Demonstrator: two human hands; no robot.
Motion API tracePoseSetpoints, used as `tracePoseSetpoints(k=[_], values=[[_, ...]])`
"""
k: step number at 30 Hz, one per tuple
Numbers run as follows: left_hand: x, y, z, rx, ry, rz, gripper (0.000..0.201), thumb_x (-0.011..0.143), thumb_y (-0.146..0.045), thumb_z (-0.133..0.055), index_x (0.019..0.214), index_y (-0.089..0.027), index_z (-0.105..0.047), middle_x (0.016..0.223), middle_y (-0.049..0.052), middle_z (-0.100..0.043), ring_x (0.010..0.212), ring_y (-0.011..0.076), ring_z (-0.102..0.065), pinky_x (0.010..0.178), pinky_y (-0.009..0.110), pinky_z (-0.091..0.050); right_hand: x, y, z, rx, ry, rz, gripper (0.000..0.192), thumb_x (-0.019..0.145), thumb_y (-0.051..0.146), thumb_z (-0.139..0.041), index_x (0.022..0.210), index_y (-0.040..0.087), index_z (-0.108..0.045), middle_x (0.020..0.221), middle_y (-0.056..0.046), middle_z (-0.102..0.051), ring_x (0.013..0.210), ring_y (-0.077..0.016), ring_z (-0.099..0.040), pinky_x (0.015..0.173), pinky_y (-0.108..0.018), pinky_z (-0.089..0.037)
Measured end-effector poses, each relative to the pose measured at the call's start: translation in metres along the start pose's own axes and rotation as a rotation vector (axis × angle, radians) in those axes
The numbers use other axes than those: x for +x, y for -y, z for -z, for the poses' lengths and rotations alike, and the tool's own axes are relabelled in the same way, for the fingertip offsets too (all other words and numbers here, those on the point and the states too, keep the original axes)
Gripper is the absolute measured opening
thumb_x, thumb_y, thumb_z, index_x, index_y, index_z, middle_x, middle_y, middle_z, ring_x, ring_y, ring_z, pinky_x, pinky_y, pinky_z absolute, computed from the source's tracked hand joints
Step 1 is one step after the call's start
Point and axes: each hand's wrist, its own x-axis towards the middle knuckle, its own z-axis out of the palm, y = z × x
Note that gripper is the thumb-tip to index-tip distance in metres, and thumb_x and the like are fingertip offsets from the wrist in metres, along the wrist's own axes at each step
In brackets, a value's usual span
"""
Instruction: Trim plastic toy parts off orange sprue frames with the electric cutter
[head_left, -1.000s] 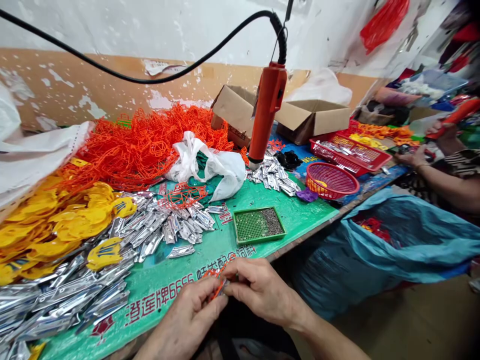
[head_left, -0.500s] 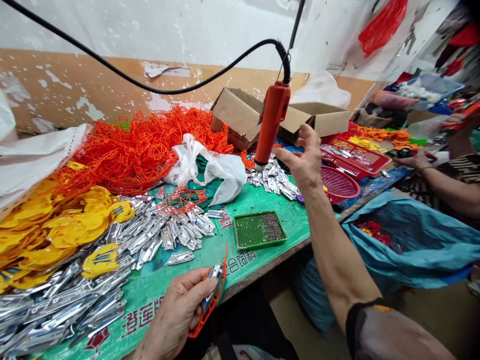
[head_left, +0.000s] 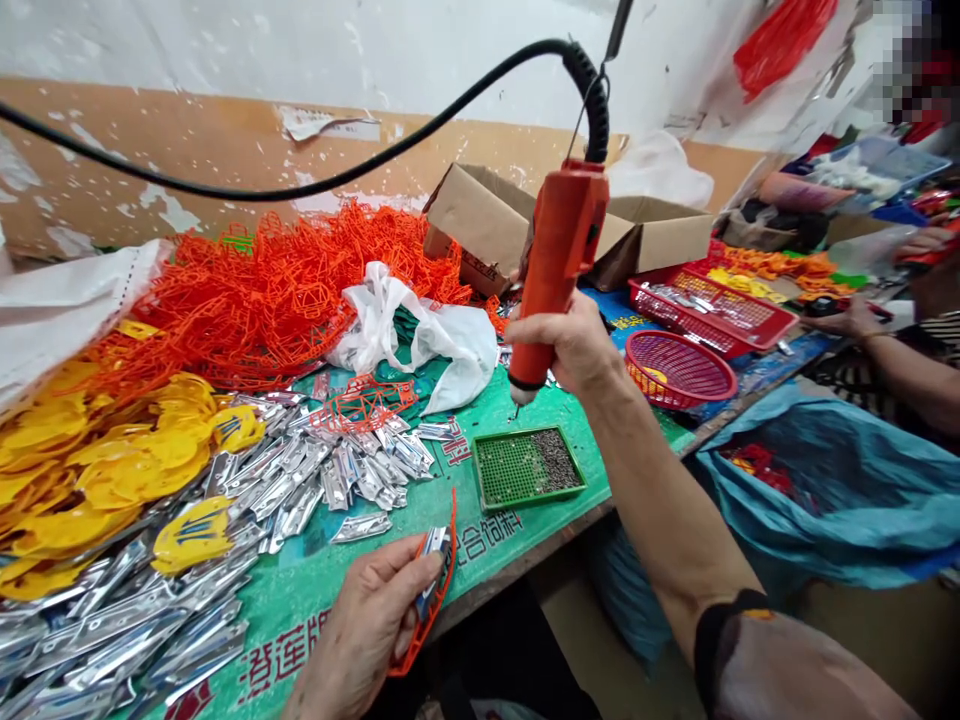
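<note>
My right hand [head_left: 574, 345] is wrapped round the lower body of a red electric screwdriver [head_left: 559, 250], which hangs from a black cable and a wire hook. Its tip points down above a green screw tray [head_left: 529, 468], with small dark screws heaped at the tray's right end. Low at the front, my left hand [head_left: 379, 615] pinches an orange plastic frame [head_left: 429, 625] together with a silver metal plate [head_left: 433, 560]. Part of both pieces is hidden by the fingers.
Silver plates [head_left: 142, 610], yellow pieces [head_left: 142, 440] and tangled orange frames [head_left: 262, 300] cover the left. A white bag [head_left: 457, 350], cardboard boxes [head_left: 480, 215] and red baskets [head_left: 679, 370] stand behind. A blue sack [head_left: 847, 480] hangs at right, near another person's hand [head_left: 847, 320].
My right hand has gone from open beside the screwdriver to closed round it. The screwdriver has come nearer, its cable swinging along. My left hand still pinches the same pieces.
</note>
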Motion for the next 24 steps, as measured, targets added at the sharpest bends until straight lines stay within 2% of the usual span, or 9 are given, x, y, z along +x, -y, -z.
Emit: tracePoseSetpoints(k=[3, 6, 11, 17, 24], values=[[0.003, 0.003, 0.0, 0.012, 0.013, 0.003, 0.049, 0.07, -0.064, -0.069, 0.076, -0.017, -0.064, 0.046, -0.011, -0.028, 0.037, 0.0037, -0.017, 0.034, 0.017, -0.014, -0.026, -0.011, -0.007, -0.01, -0.012, -0.017, 0.039, 0.057, 0.017, -0.073, 0.094, 0.017, -0.062, 0.072, 0.001, -0.062, 0.064, -0.0151, -0.056, 0.063, -0.035, -0.048], [0.004, 0.005, -0.001, 0.008, 0.014, -0.003, 0.048, 0.071, -0.064, -0.068, 0.076, -0.017, -0.063, 0.046, -0.011, -0.028, 0.037, 0.0038, -0.017, 0.034, 0.017, -0.014, -0.038, -0.024, -0.014, 0.029, -0.128, -0.015, 0.036, 0.055, 0.023, -0.078, 0.086, 0.018, -0.061, 0.066, 0.003, -0.06, 0.056, -0.0133, -0.054, 0.058, -0.033, -0.046], [0.004, 0.006, -0.003, 0.027, -0.01, -0.005, 0.047, 0.073, -0.064, -0.066, 0.077, -0.018, -0.063, 0.044, -0.011, -0.028, 0.036, 0.004, -0.017, 0.034, 0.016, -0.012, -0.039, -0.039, -0.022, 0.027, -0.213, 0.013, 0.027, 0.055, 0.026, -0.078, 0.071, 0.018, -0.058, 0.06, 0.004, -0.057, 0.052, -0.0116, -0.052, 0.054, -0.032, -0.045], [0.006, 0.005, -0.005, 0.054, -0.007, -0.01, 0.046, 0.076, -0.063, -0.064, 0.082, -0.017, -0.064, 0.045, -0.011, -0.031, 0.036, 0.0036, -0.019, 0.035, 0.015, -0.013, -0.04, -0.049, -0.023, 0.012, -0.246, -0.003, 0.025, 0.053, 0.027, -0.076, 0.07, 0.019, -0.059, 0.06, 0.005, -0.057, 0.052, -0.0119, -0.053, 0.053, -0.031, -0.046], [0.008, 0.006, -0.007, 0.058, -0.019, 0.026, 0.056, 0.072, -0.068, -0.064, 0.092, -0.017, -0.065, 0.043, -0.013, -0.027, 0.034, 0.004, -0.018, 0.032, 0.016, -0.014, -0.039, -0.054, -0.022, 0.012, -0.273, -0.018, 0.02, 0.052, 0.023, -0.076, 0.061, 0.018, -0.059, 0.057, 0.003, -0.057, 0.049, -0.0126, -0.052, 0.051, -0.032, -0.044]])
